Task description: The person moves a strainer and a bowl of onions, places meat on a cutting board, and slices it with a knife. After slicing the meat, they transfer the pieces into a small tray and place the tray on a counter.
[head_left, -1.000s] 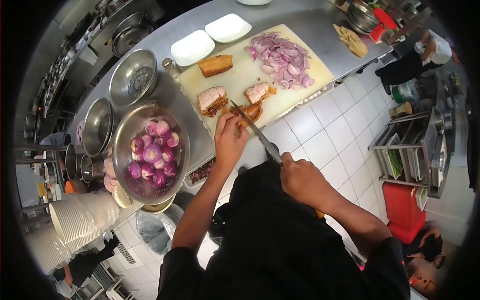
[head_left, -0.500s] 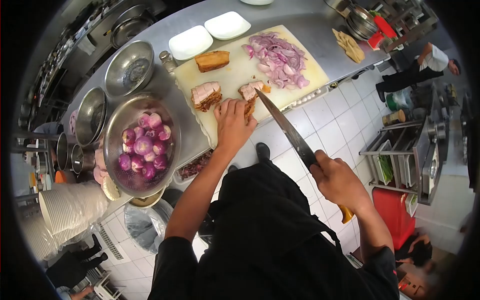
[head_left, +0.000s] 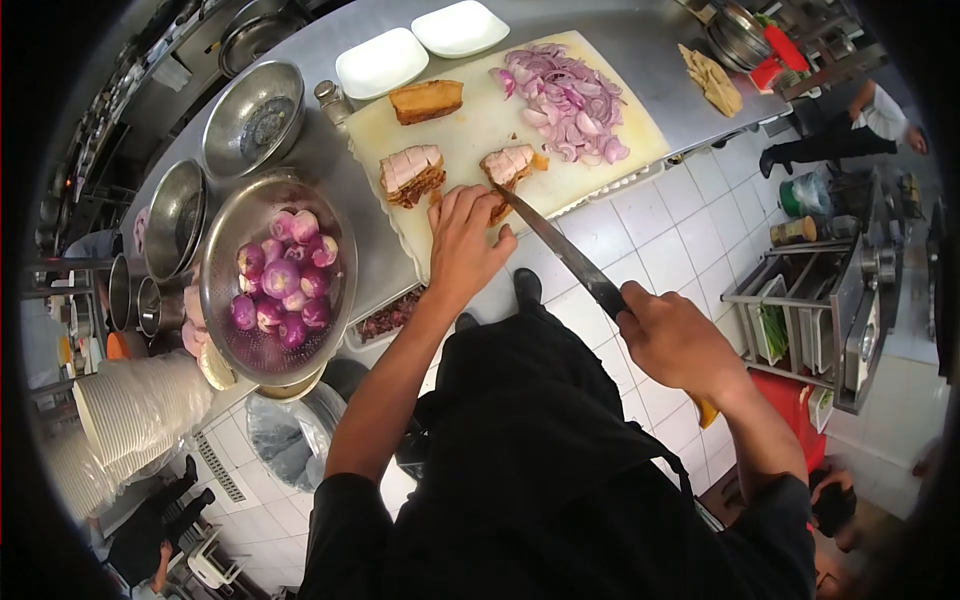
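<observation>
My right hand (head_left: 672, 335) is closed round the yellow handle of a long knife (head_left: 560, 245). Its tip rests at a sliced piece of roast pork (head_left: 508, 163) on the white cutting board (head_left: 450, 150). With curled fingers my left hand (head_left: 466, 240) grips the near part of that pork, just left of the blade; the fingers hide some of it. Another sliced pork piece (head_left: 411, 172) lies left of this hand. Farther back is an uncut brown slab of pork (head_left: 426, 102). Sliced red onions (head_left: 575, 100) are heaped on the board's right side.
Left of the board stands a colander (head_left: 222, 325) of peeled red onions, with metal bowls (head_left: 250, 118) beyond. Two white dishes (head_left: 382, 63) sit behind the board, near a small shaker (head_left: 330, 98). A folded cloth (head_left: 712, 80) lies right. Other people are in the background.
The knife tip has drawn back toward me and left, from the pork's top to its side near my left fingers. My left hand stays at the pork, its thumb spread slightly. The view has shifted a little.
</observation>
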### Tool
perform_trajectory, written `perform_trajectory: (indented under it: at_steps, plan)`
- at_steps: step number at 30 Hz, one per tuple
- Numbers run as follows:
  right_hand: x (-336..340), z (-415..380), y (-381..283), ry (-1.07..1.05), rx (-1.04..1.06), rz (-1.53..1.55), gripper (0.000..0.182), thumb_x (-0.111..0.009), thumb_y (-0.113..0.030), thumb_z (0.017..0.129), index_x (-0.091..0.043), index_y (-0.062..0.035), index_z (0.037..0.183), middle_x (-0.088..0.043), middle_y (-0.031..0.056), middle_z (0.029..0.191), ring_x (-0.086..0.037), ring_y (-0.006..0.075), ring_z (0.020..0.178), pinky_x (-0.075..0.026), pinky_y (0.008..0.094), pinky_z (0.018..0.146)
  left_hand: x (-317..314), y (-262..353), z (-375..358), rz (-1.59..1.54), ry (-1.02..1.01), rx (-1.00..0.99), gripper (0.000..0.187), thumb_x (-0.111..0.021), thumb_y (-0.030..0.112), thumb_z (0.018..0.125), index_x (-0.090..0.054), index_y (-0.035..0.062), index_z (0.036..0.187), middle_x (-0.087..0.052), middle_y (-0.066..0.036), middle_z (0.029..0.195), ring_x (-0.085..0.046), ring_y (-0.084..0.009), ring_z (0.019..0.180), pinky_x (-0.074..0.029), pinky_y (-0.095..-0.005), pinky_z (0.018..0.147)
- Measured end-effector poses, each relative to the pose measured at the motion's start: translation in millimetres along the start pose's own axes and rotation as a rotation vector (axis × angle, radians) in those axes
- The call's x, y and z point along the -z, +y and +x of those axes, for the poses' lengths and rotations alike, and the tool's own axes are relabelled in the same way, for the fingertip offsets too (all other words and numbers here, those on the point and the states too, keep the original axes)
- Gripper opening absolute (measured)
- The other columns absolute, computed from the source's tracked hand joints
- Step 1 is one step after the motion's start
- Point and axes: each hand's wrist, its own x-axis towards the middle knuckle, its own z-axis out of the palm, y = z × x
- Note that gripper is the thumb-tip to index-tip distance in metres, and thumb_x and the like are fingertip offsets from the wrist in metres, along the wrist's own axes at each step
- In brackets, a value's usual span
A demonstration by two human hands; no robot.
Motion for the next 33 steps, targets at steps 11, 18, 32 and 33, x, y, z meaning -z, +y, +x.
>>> perform_trajectory:
  at_steps: [11, 18, 32, 33]
  plan:
    - [30.8, 15.4, -12.0, -0.207, 0.059, -0.056, 0.022, -0.052, -0.01, 0.091, -0.054, 0.0075, 0.105, -0.066, 0.0305, 0.078, -0.068, 0.049, 0.08, -0.053, 0.0555, 0.079, -7.6, -5.8, -1.7, 0.022, 0.063, -0.026, 0.027, -0.073, 0.008, 0.074, -0.067, 0.0053, 0.1, -0.065, -0.007, 0.112, -0.058, -0.028, 0.115, -0.038, -0.0462, 0.102]
    - [16.0, 42.6, -24.3, -0.189, -0.023, -0.003, 0.017, -0.051, -0.011, 0.099, -0.049, 0.0048, 0.103, -0.065, 0.03, 0.077, -0.065, 0.051, 0.08, -0.05, 0.0596, 0.073, -7.4, -3.0, -2.0, 0.059, 0.086, -0.016, 0.027, -0.073, 0.005, 0.073, -0.068, 0.0071, 0.099, -0.066, -0.005, 0.11, -0.06, -0.0274, 0.112, -0.038, -0.046, 0.102]
    - [-92.1, 106.5, 12.9, 0.08, 0.146, 0.037, 0.017, -0.051, -0.007, 0.094, -0.05, 0.0046, 0.106, -0.068, 0.0292, 0.076, -0.069, 0.0491, 0.074, -0.056, 0.0566, 0.07, -10.3, -6.7, -3.4, 0.083, 0.095, -0.001, 0.026, -0.074, 0.01, 0.074, -0.068, 0.0066, 0.099, -0.067, -0.005, 0.113, -0.06, -0.0274, 0.115, -0.039, -0.0484, 0.103]
    - [-95.9, 108.3, 14.9, 0.115, 0.173, 0.055, 0.016, -0.052, -0.01, 0.097, -0.049, 0.004, 0.104, -0.066, 0.0284, 0.073, -0.068, 0.0495, 0.073, -0.054, 0.0574, 0.068, -10.1, -6.5, -2.9, 0.079, 0.097, -0.011, 0.026, -0.074, 0.01, 0.074, -0.068, 0.0067, 0.1, -0.067, -0.005, 0.113, -0.06, -0.0275, 0.116, -0.039, -0.0483, 0.103]
